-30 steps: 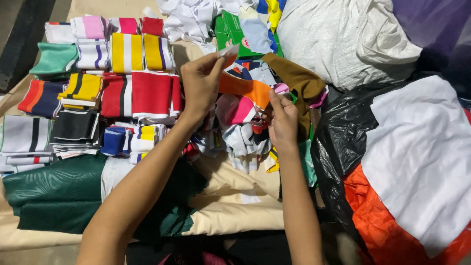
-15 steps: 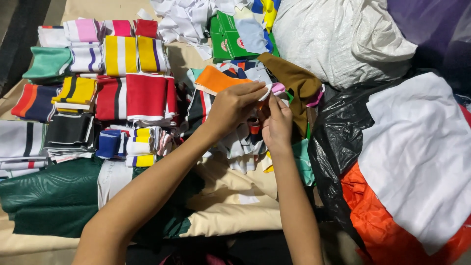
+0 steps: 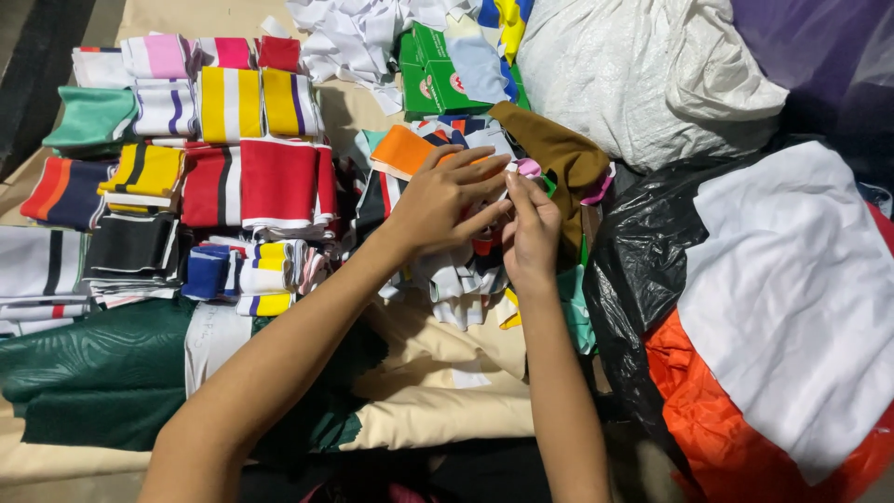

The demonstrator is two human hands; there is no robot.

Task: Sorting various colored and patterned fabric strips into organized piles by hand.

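Sorted stacks of striped knit cuffs [image 3: 186, 158] sit off to the left, so the person looks mid-sort, picking a piece out of the loose scrap pile [image 3: 456, 270]. Left hand [image 3: 438, 200] lies over the pile, fingers loosely curled, fingertips on a small white scrap [image 3: 515, 169] beside the orange piece [image 3: 402, 149]. Right hand [image 3: 531, 228] pinches that same scrap, thumb and forefinger nearly closed. Next probably needs a clean pull free.
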